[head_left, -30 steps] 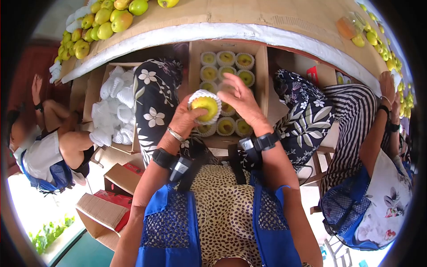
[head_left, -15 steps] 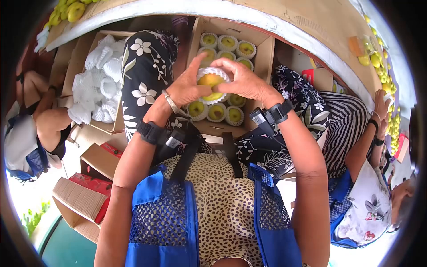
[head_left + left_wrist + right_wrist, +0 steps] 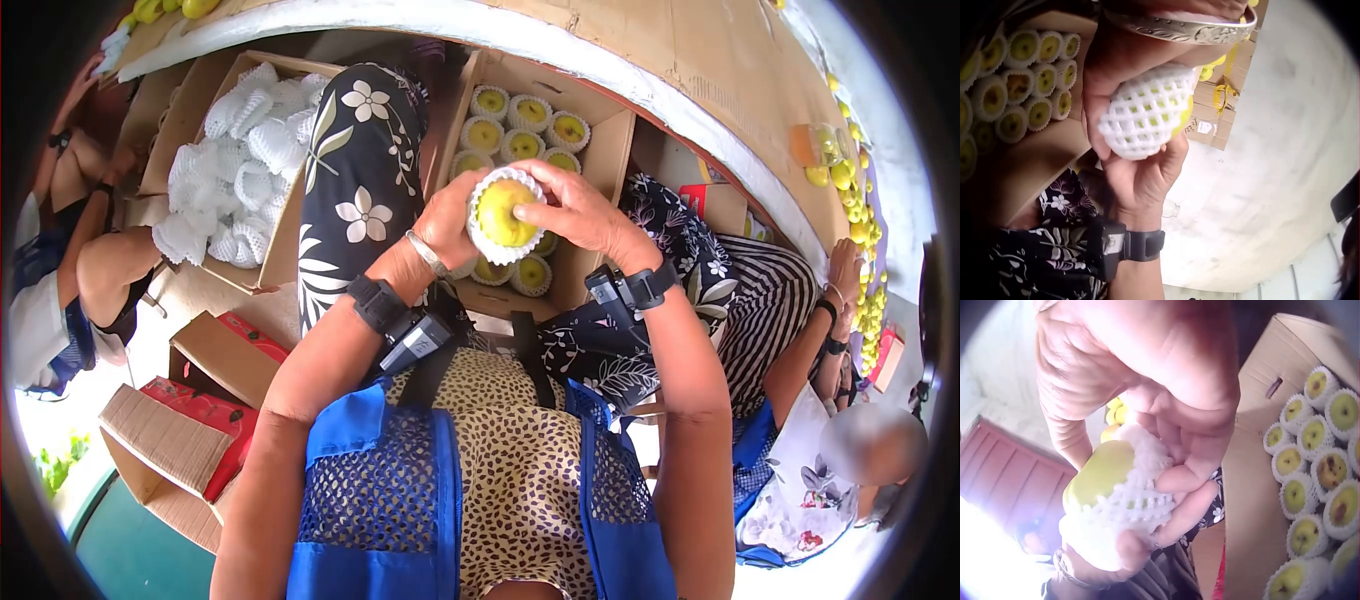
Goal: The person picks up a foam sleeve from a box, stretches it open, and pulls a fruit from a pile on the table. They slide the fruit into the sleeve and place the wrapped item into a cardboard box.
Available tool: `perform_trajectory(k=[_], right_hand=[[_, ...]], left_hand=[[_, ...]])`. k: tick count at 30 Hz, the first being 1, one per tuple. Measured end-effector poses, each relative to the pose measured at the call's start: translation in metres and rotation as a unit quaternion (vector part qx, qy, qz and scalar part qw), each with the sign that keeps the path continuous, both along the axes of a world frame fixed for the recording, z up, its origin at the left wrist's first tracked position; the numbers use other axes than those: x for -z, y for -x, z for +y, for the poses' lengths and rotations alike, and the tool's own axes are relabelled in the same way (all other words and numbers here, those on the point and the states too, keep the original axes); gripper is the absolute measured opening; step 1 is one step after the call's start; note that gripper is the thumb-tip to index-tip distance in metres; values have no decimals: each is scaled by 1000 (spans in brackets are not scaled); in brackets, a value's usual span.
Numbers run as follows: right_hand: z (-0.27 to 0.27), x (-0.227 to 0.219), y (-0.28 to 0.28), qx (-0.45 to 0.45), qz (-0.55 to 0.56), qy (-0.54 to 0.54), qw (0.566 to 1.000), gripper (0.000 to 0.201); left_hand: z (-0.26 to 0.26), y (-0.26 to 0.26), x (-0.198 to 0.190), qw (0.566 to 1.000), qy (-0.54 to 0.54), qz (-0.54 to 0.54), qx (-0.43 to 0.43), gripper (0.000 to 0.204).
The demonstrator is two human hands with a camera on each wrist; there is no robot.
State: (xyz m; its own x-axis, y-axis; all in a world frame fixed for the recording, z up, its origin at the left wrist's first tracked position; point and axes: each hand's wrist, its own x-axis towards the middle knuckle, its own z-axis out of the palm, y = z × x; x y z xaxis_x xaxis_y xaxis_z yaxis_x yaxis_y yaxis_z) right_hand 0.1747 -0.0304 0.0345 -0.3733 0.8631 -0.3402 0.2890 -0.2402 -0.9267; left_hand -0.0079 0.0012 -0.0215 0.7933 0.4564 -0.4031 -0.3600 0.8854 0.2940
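Note:
A yellow-green apple (image 3: 507,212) in a white foam net (image 3: 483,238) is held up between both hands, over the near end of a cardboard box (image 3: 612,125). My left hand (image 3: 447,222) grips the netted side from the left. From the other side my right hand (image 3: 582,212) curls round the net, its thumb lying on the bare top of the fruit. In the right wrist view, the net (image 3: 1138,503) covers one side of the apple (image 3: 1100,475), whose smooth skin shows on the other. Several netted apples (image 3: 1313,434) sit in rows in the box.
At the left a carton (image 3: 283,262) holds a heap of foam nets (image 3: 240,165). Cardboard covers a counter (image 3: 680,60) with a white edge, with loose apples (image 3: 845,175) at its right end. Opened boxes (image 3: 170,440) stand at lower left. People sit on both sides.
A second ago the left hand held the netted apple alone, with the right hand raised beside it. The right hand has since come in and closed round the fruit. The head view has shifted.

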Motion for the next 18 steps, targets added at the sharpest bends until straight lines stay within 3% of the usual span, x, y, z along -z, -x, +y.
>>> perform_trajectory(k=[1,4,6,11,15,18], right_hand=[[2,4,-5,-20,-39,-9,999,63],[5,-3,-9,48,-12,-45,998,76],[6,-24,-10,51,-74,-7,996,89],[11,-11,19,-51,-174,-288,940,77],[10,-1,32,-35,-194,-255,946,68],[13,0,35,-6,-182,-255,950,64]], left_hand=[[-1,-1,1,999,-30,9,-18,39],[3,-5,-7,996,-22,46,-71,38],[9,-3,-12,994,-44,78,-69,39],[3,-10,-40,975,-103,186,-72,36],[6,-4,-17,983,0,161,-87,32],[7,-4,-17,967,-88,238,-38,38]])
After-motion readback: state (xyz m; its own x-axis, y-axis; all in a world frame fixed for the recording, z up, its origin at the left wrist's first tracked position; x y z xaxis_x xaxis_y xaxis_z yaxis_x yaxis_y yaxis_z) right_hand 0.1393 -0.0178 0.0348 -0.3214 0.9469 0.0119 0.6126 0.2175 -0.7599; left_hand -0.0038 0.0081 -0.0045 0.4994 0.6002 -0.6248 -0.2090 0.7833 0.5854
